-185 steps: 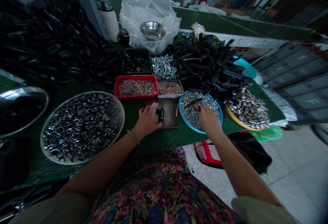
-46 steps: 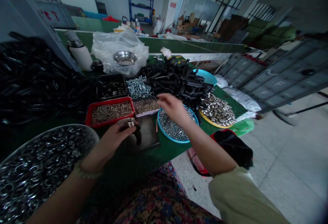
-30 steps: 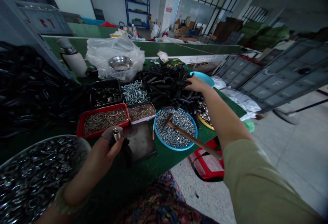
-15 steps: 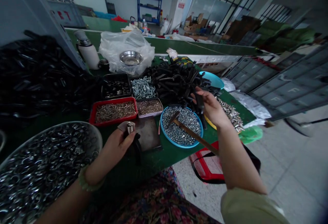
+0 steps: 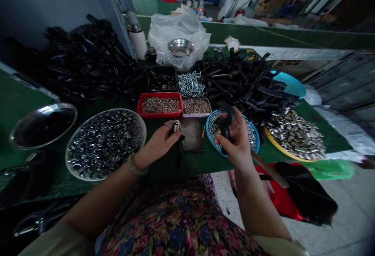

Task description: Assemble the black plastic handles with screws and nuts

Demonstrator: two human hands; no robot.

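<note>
My left hand [image 5: 158, 144] is closed around a black curved part [image 5: 178, 155] with a silver coil spring [image 5: 177, 126] standing up at its top. Between the fingers of my right hand [image 5: 238, 142] is a black curved piece [image 5: 226, 122], slightly blurred. It hangs over a blue basin [image 5: 258, 135] of small metal nuts. The wooden handle of a hammer [image 5: 271, 170] sticks out from the basin behind my right wrist; its head is hidden. A flat metal plate [image 5: 190, 135] lies on the green table between my hands.
Around me are a red tray [image 5: 139, 109] of pins, a box of bolts [image 5: 191, 84], a bowl of black rings [image 5: 107, 144] and a yellow basin [image 5: 281, 152] of metal sleeves. Black parts [image 5: 240, 80] are heaped behind. A red and black bag [image 5: 304, 193] is below the table edge.
My right hand has come back from the heap of black parts to over the blue basin, bringing a black curved piece. The view has turned left; my left hand keeps its hold.
</note>
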